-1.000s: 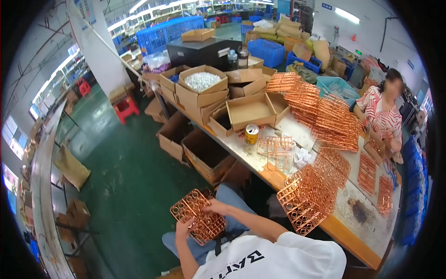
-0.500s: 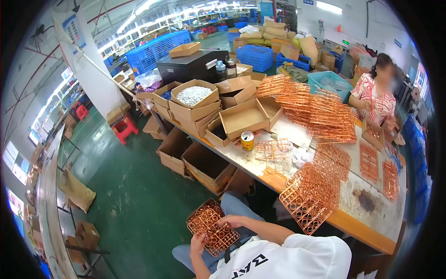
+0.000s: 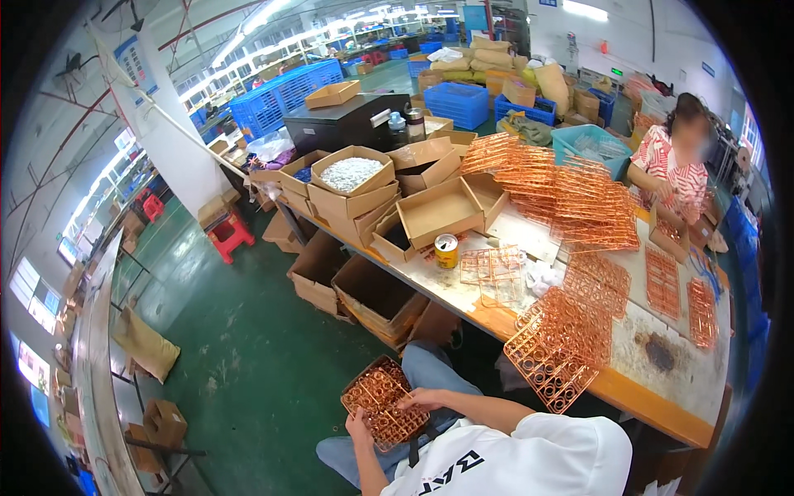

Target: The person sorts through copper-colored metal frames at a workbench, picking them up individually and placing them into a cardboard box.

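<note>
A copper-coloured sprue frame of small rings [image 3: 395, 426] is in both my hands, tilted over my lap. My left hand [image 3: 359, 427] is closed on its left edge. Fingers of my right hand [image 3: 423, 399] are closed at the frame's upper right side; the exact spot they pinch is too small to make out. Under and behind the frame sits a small cardboard box [image 3: 370, 364] with copper-coloured rings inside, partly hidden by the frame. More such frames [image 3: 566, 331] lie overlapping on the table to my right, one overhanging its front edge.
The worktable [image 3: 653, 405] carries a tall stack of copper frames [image 3: 571, 194], a yellow can [image 3: 447, 252] and open cardboard boxes [image 3: 438, 221]. Larger cartons [image 3: 376, 298] stand on the floor below. Across the table, a person [image 3: 674, 165] handles items near a box. A red stool [image 3: 229, 236] stands left.
The view has shifted slightly, moving the scene a little to the right. My hands have shifted slightly on the held sprue frame, which lies at a somewhat different tilt.
</note>
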Available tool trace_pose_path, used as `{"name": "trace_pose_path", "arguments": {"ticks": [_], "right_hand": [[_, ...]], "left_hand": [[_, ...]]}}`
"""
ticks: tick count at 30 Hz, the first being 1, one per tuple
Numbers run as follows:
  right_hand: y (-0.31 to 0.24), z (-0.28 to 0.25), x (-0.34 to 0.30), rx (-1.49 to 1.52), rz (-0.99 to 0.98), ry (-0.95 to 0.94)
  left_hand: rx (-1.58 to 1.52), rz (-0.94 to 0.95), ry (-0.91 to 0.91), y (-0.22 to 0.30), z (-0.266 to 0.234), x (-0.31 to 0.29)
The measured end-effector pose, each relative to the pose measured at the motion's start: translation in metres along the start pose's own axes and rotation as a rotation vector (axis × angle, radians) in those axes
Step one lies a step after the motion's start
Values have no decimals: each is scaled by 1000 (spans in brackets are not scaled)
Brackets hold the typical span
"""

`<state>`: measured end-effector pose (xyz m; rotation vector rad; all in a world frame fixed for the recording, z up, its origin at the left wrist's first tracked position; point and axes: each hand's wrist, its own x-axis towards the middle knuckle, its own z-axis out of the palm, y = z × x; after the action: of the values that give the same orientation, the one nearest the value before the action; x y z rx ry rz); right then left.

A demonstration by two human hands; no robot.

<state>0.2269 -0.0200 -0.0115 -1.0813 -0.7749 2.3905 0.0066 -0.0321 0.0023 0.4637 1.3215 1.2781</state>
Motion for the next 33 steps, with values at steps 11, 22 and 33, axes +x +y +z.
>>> {"name": "trace_pose_path", "arguments": {"ticks": [11,22,33], "right_hand": [[-11,9,-9,184,-76,134],[22,7,21,-406,-307,585],[3,8,9,65,-63,270]], "left_hand": [[170,-178,-242,12,4,-27],[385,-33,-82,-20,1,-26],[204,-102,-19,-14,9,-26]]}}
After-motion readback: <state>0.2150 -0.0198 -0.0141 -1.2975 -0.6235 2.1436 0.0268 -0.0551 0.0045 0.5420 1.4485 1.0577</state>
